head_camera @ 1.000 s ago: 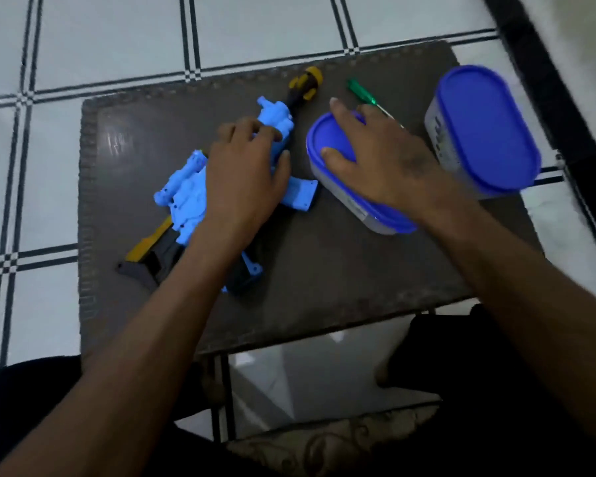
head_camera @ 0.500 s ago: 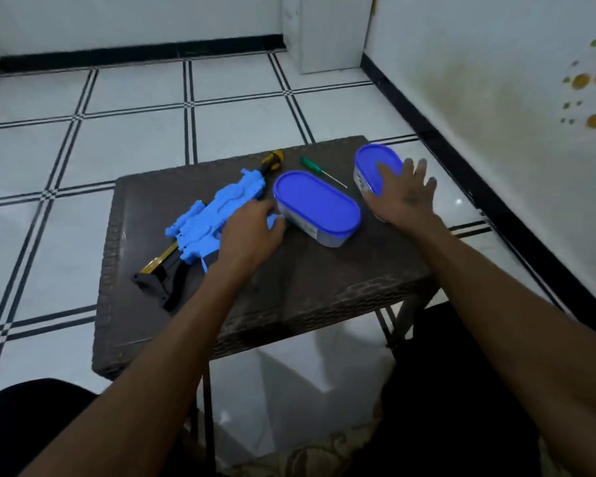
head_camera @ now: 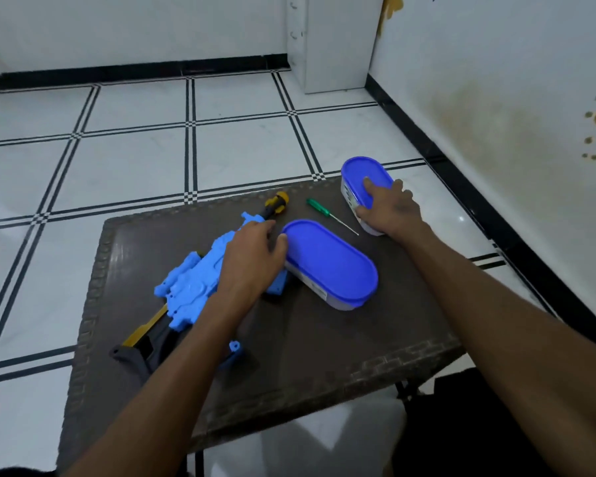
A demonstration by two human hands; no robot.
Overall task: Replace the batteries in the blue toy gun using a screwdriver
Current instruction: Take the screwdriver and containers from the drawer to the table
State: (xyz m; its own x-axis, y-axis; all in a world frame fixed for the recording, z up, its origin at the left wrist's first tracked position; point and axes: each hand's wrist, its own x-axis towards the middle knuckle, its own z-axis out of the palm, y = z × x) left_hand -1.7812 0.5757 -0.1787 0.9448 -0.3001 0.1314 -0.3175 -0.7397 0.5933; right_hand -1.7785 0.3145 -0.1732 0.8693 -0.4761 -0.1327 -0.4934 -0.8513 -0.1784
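A small dark table (head_camera: 324, 356) stands on a white tiled floor (head_camera: 124, 166), seen from above by a person seated at it. A blue toy gun (head_camera: 190, 287) lies on the table's left half, its black and yellow stock toward the near left corner. The left hand (head_camera: 252, 259) rests flat on the gun's middle, fingers relaxed, gripping nothing. Just right of the gun sits an oval tub (head_camera: 331, 266) with a blue lid. At the table's far right corner, the right hand (head_camera: 389, 208) lies on a second blue-lidded tub (head_camera: 358, 177), fingers spread over its lid, thumb at its side. A green screwdriver (head_camera: 327, 213) lies between the tubs. A yellow-and-black screwdriver (head_camera: 276, 202) lies beyond the gun's far end.
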